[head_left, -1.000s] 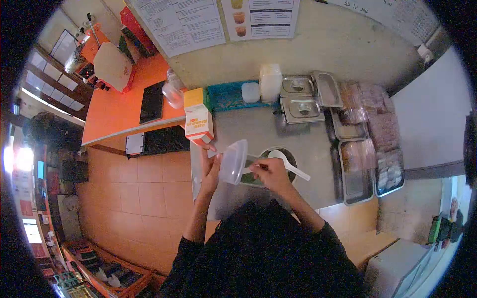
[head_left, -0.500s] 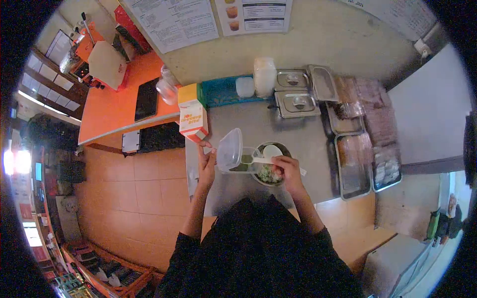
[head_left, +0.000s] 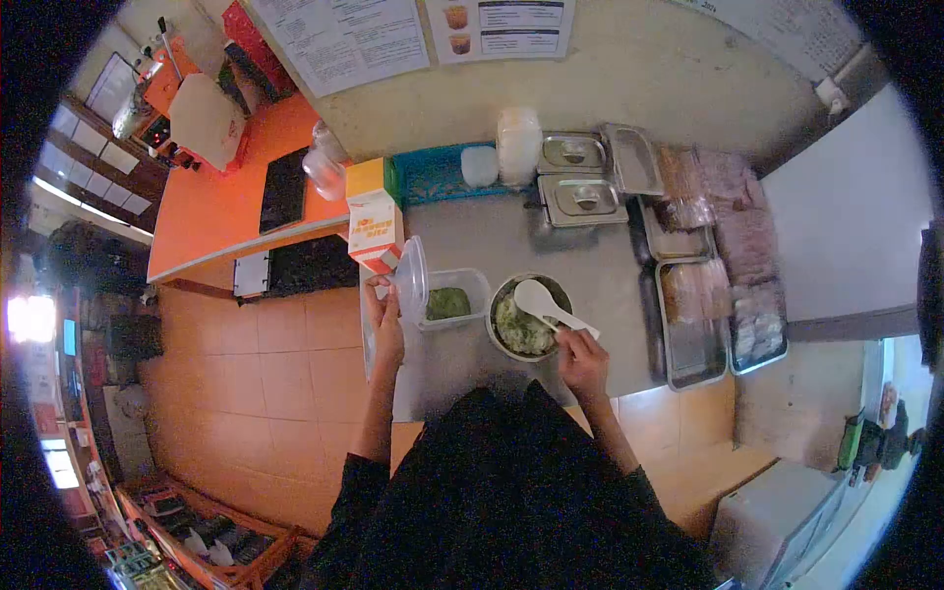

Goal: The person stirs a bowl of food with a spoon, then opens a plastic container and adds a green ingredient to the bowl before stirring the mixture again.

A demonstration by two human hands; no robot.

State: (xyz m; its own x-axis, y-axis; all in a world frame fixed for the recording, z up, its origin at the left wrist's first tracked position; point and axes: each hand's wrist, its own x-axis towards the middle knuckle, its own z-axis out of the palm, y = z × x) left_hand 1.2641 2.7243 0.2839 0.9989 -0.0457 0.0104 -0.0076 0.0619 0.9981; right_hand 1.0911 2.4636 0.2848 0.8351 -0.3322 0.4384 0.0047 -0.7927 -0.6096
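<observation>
The left grip (head_left: 386, 323) pinches a translucent plastic lid (head_left: 414, 280), tilted on edge. Just right of that grip, a clear rectangular plastic container (head_left: 474, 279) with green contents (head_left: 449, 304) sits on the grey metal counter (head_left: 624, 280). The right grip (head_left: 583, 362) pinches a slim white utensil (head_left: 550, 324) over a round metal bowl (head_left: 495, 335) of white-and-green food (head_left: 531, 340). A white plastic scoop (head_left: 534, 297) rests across the bowl, just beyond the right grip.

Lidded steel pans (head_left: 582, 200) near a blue basket (head_left: 421, 179), printed sheets (head_left: 344, 41) on the wall (head_left: 678, 84).
</observation>
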